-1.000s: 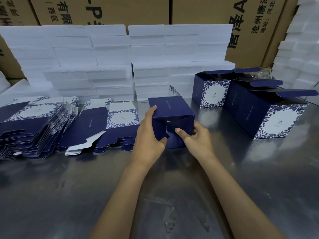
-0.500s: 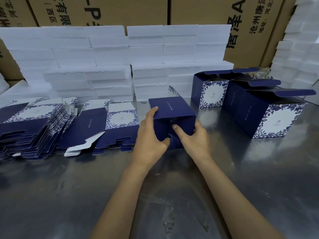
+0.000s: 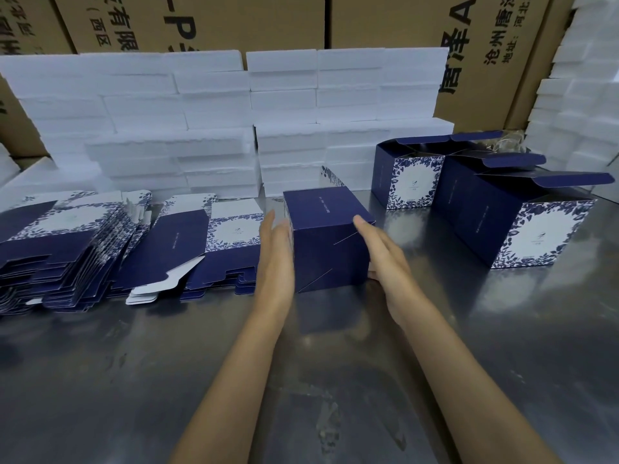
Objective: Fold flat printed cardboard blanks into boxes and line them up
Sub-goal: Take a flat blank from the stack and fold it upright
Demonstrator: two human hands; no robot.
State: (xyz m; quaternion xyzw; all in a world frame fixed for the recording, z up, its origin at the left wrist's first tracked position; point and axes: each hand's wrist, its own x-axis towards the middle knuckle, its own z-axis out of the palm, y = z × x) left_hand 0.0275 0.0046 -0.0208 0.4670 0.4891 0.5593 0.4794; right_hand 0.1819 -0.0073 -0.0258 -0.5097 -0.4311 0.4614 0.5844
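The folded box [image 3: 330, 239] sits on the steel worktop [image 3: 134, 380] lying on its side, its closed, interlocked bottom facing the person and its navy top panel running away toward the foam stacks. It lies right between the two sets of fingers. The left hand [image 3: 276, 259] stands flat and blurred along the box's left face, fingers straight and together, touching or just off it; I cannot tell which. The right hand [image 3: 382, 252] lies open against the right face, its fingers [image 3: 363, 226] reaching up to the top corner, nothing curled round the card.

Both hands look equally near, one on each flank, so the next move, as I judge it, is to stand the box up and carry it to the right.

Out past the right fingers stand the finished boxes [image 3: 536, 226] in a row, lids open. Past the left fingers lie fanned piles of flat blanks [image 3: 187, 246]. Behind everything are white foam blocks [image 3: 214, 122] and brown cartons [image 3: 385, 21].
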